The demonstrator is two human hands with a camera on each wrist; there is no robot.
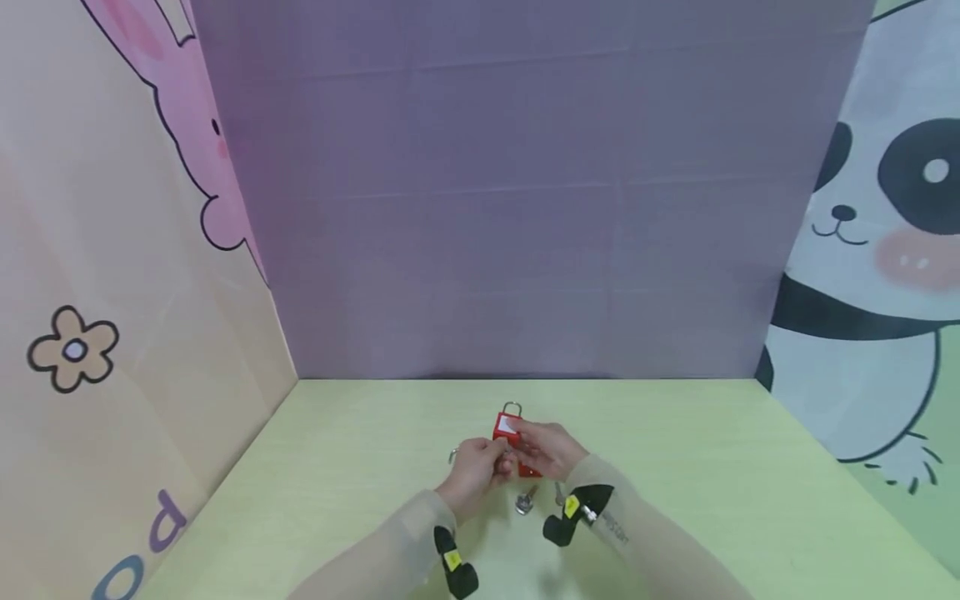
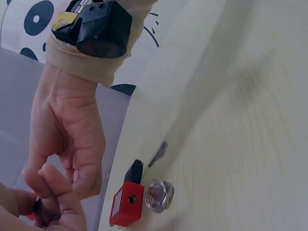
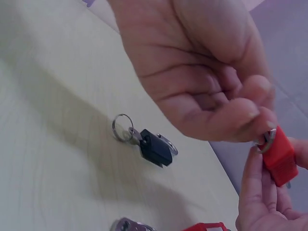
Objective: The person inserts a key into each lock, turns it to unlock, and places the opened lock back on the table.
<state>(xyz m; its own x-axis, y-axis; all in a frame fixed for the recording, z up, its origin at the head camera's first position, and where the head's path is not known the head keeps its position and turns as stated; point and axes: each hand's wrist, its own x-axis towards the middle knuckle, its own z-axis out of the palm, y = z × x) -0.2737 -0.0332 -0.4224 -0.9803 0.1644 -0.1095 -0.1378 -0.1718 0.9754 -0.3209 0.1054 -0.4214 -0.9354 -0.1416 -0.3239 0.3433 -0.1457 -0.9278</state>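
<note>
At the far left, a wall panel (image 1: 150, 350) is being decorated by a printed flower (image 1: 73, 349) and a pink figure (image 1: 183, 125). Moving right along the table (image 1: 360, 433), a black padlock (image 3: 156, 148) is being supported on the surface, with a key and ring (image 3: 122, 128) being held at one end of it. In the head view, this padlock is mostly being hidden by the left hand (image 1: 474, 471). The left hand is being kept narrow, a small metal ring (image 3: 270, 140) being pinched between its fingertips against the end of a red padlock (image 1: 507, 425).

That red padlock is being held above the table, between both hands, its shackle being pointed toward the purple backdrop (image 1: 480, 208). A silvery item (image 2: 160, 195) is being supported below, just beside a second red padlock (image 2: 127, 206). The right hand (image 1: 553, 450) is being closed around the raised red padlock, the thumb being placed on its white label. A loose key (image 2: 159, 153) is being supported near the right sleeve (image 1: 607, 479). At the far right, a printed panda (image 1: 855, 367) is being displayed.
</note>
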